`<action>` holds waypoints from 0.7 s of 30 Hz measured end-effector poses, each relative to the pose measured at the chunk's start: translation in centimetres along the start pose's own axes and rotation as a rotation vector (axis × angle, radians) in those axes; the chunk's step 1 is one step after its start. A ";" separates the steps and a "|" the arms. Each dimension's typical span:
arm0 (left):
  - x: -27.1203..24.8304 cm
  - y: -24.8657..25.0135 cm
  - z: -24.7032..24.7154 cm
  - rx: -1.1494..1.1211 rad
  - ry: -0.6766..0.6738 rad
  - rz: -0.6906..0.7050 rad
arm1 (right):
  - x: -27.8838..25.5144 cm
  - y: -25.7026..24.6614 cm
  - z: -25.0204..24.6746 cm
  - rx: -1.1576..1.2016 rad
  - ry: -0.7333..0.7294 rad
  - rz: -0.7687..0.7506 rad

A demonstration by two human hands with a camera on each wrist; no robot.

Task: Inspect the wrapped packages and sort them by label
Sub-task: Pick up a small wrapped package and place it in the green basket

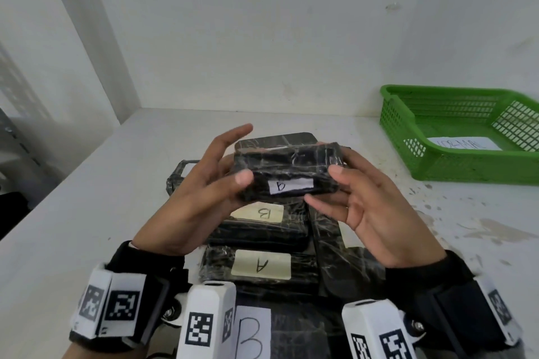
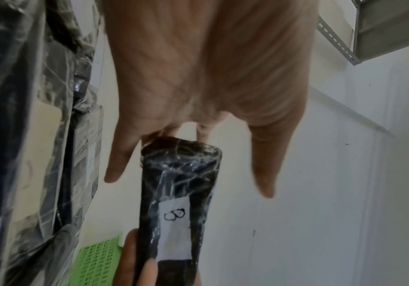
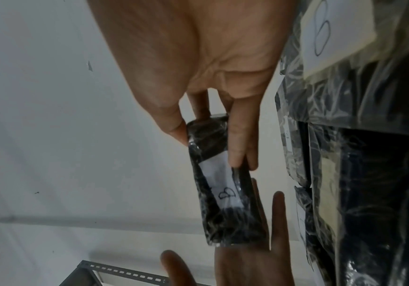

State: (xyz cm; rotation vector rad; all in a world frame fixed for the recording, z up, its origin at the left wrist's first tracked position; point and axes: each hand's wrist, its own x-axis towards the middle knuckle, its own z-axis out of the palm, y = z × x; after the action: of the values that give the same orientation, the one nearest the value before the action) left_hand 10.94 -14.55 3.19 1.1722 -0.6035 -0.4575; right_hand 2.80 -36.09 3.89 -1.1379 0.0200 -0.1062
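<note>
Head view has you holding the small wrapped package up over the pile on the table, left hand and right hand pinching its ends, long axis crosswise, label (B, by the wrist views) facing you, green basket off right, nearer your right hand.
</note>
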 end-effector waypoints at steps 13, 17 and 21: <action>0.1 -0.3 0.6 -0.022 0.132 -0.037 | -0.2 0.7 0.4 -0.099 0.073 -0.066; 0.2 -0.3 0.6 -0.008 0.128 -0.092 | 0.0 1.0 0.3 -0.118 0.143 -0.087; 0.2 -0.5 0.6 0.089 0.142 -0.097 | 0.1 1.2 0.4 -0.129 0.110 -0.051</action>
State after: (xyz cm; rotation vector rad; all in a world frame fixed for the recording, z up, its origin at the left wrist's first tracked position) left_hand 10.72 -15.26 2.94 1.3118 -0.4490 -0.4290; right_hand 3.02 -35.22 2.99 -1.2603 0.0962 -0.2153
